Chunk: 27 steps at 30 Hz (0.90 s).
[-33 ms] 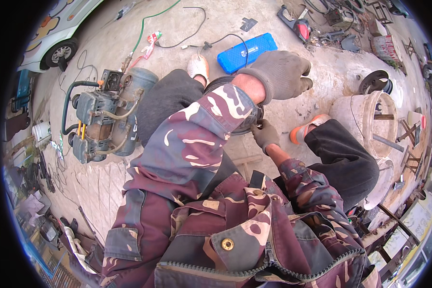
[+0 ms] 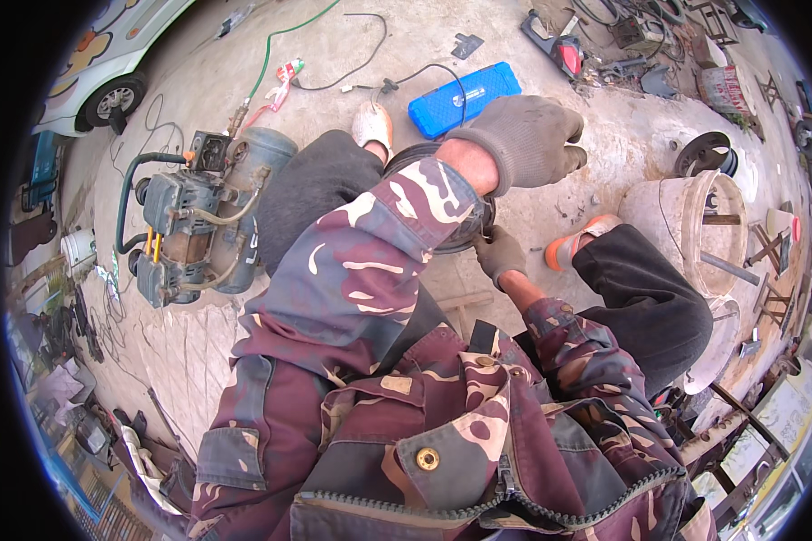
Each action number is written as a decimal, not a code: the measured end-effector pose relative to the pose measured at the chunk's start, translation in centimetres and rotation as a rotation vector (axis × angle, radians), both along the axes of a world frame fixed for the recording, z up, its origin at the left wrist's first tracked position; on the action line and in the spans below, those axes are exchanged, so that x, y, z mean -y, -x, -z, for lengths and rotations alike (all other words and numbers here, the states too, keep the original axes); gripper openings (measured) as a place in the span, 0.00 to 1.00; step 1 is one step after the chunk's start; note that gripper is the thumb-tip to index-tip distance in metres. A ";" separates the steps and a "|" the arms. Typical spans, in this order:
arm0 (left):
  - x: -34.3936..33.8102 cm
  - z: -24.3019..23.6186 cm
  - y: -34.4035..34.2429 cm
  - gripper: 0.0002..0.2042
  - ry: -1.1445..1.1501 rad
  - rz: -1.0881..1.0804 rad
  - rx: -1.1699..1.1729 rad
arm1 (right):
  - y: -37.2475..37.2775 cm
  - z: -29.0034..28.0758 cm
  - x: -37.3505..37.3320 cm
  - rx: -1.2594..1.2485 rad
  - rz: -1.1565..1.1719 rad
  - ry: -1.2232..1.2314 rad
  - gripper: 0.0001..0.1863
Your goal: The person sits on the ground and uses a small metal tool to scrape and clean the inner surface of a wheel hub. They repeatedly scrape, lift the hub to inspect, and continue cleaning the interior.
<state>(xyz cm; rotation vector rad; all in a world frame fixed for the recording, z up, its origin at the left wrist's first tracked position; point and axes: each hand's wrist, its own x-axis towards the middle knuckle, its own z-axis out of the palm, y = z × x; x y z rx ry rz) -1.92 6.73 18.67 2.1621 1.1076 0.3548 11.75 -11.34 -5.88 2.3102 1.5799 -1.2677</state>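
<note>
1. The black round part point(image 2: 463, 241) sits on the floor point(image 2: 334, 63) between the person's feet; the left sleeve point(image 2: 361, 252) hides much of it.
2. The left hand point(image 2: 532, 144), in a grey glove, reaches across above the part, back up, knuckles toward the right. Its fingers are bent; whether they grip anything I cannot tell.
3. The right hand point(image 2: 499, 256), also gloved, is lower and nearer the body, fingertips at the right edge of the part. Its fingers are curled; whether they are closed on it I cannot tell.
4. A blue case point(image 2: 465, 98) lies just beyond the left hand, with a dark cable point(image 2: 444, 68) running over it.
5. One light shoe point(image 2: 373, 123) stands left of the part, an orange-and-white shoe point(image 2: 576, 243) to its right.
6. Left of the legs stands a compressor point(image 2: 212, 221); a green hose point(image 2: 271, 56) trails on the floor beyond it.
7. On the right, past the knee, is a dirty white bucket point(image 2: 672, 225), with a black reel point(image 2: 705, 155) near it.
</note>
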 end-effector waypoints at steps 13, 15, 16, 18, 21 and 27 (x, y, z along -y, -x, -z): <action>-0.1 0.0 -0.2 0.20 0.023 0.011 -0.033 | -0.2 1.8 0.2 -0.675 0.587 0.420 0.25; -0.1 -0.1 -0.3 0.20 0.035 0.014 -0.039 | -0.2 2.0 0.2 -0.389 0.346 0.263 0.27; -0.1 -0.1 -0.3 0.20 0.040 0.014 -0.042 | -0.2 1.9 0.1 -0.220 0.240 0.217 0.27; 0.0 -0.2 -0.3 0.20 0.040 0.013 -0.042 | -0.6 1.0 0.0 -0.068 0.068 0.101 0.28; 0.0 -0.3 -0.3 0.20 0.056 0.013 -0.048 | -1.1 -0.5 -0.6 0.007 -0.027 0.141 0.30; 0.0 -0.2 -0.1 0.20 0.028 0.019 -0.030 | 0.1 0.7 -0.7 -0.411 0.396 0.255 0.21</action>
